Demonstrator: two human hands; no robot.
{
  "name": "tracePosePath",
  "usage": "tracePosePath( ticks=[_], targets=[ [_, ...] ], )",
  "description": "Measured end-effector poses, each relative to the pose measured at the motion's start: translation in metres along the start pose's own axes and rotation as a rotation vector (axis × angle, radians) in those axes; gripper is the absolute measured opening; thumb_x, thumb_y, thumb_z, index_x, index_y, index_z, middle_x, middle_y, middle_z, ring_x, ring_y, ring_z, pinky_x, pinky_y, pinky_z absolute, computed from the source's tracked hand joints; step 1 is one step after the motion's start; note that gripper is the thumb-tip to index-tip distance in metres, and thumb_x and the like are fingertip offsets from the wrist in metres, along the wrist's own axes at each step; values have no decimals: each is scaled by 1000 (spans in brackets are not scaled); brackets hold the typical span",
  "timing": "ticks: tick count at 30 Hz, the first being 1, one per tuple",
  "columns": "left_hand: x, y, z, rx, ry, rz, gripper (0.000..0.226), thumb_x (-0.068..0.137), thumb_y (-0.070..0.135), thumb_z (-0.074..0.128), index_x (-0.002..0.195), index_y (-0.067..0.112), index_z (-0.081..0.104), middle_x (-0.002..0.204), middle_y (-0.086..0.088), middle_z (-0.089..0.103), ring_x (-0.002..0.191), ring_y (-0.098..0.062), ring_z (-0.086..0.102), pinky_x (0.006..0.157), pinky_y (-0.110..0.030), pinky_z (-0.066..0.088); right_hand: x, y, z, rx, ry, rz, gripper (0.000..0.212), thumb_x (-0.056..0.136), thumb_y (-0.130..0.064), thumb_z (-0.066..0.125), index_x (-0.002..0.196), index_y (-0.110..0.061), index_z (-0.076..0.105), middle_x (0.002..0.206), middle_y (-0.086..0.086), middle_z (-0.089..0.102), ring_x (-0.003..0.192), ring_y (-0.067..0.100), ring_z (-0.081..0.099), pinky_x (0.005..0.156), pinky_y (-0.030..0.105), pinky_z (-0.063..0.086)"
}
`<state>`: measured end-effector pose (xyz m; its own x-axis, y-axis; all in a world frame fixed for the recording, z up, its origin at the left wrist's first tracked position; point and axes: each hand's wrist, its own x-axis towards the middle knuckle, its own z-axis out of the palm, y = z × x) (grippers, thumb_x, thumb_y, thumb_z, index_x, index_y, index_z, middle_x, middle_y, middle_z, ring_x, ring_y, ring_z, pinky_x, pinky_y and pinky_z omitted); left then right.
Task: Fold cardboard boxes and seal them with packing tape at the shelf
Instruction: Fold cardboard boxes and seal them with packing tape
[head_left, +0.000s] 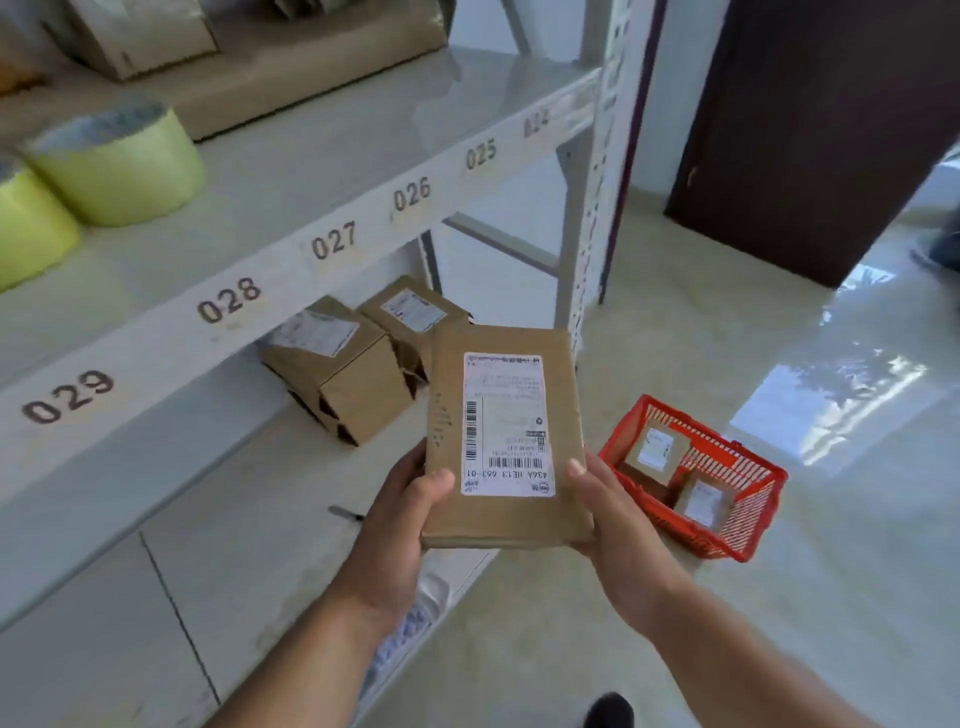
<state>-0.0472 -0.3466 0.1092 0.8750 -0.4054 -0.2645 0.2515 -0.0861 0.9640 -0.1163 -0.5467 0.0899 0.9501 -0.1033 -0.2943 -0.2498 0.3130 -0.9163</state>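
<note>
Grey metal shelf (322, 171) with numbered front edge, flat cardboard box (506, 441) with white label held level out beyond its lower tier, red basket (748, 499) on the floor holding small parcels, left hand (400, 512) and right hand (615, 512) each in a firm grip on the box's near corners, two yellow-green tape rolls (119, 166) on the upper tier

Parcel storeroom or small warehouse: grey metal rack shelf (291, 171) with numbered slots 024–029, labelled brown cardboard parcels (337, 369) on lower shelf, yellow-green tape rolls (119, 166), red plastic basket (696, 478) on glossy tiled floor (779, 364).
</note>
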Motion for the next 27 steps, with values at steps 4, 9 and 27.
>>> tracePosePath(
  ticks=[4, 9, 27],
  targets=[
    [35, 17, 75, 39, -154, 17, 55, 89, 50, 56, 143, 35, 57, 139, -4, 66, 130, -26, 61, 110, -58, 43, -14, -25, -63, 56, 107, -37, 34, 89, -43, 60, 119, -56, 69, 130, -10, 72, 118, 13, 68, 107, 50, 52],
    [90, 22, 135, 267, -192, -100, 86, 77, 64, 76, 151, 44, 39, 156, 13, 47, 139, -7, 46, 118, -46, 36, -29, -54, -168, -16, 203, -15, 48, 87, -36, 67, 135, -39, 67, 126, 1, 74, 116, 22, 70, 88, 30, 53],
    [254, 11, 302, 509, -1298, -607, 66, 85, 31, 78, 145, 30, 52, 135, -10, 68, 126, -34, 64, 108, -54, 49, -11, -103, -385, -112, 208, 310, 53, 85, -41, 74, 134, -22, 68, 132, 3, 72, 124, 22, 67, 103, 42, 52]
  ],
)
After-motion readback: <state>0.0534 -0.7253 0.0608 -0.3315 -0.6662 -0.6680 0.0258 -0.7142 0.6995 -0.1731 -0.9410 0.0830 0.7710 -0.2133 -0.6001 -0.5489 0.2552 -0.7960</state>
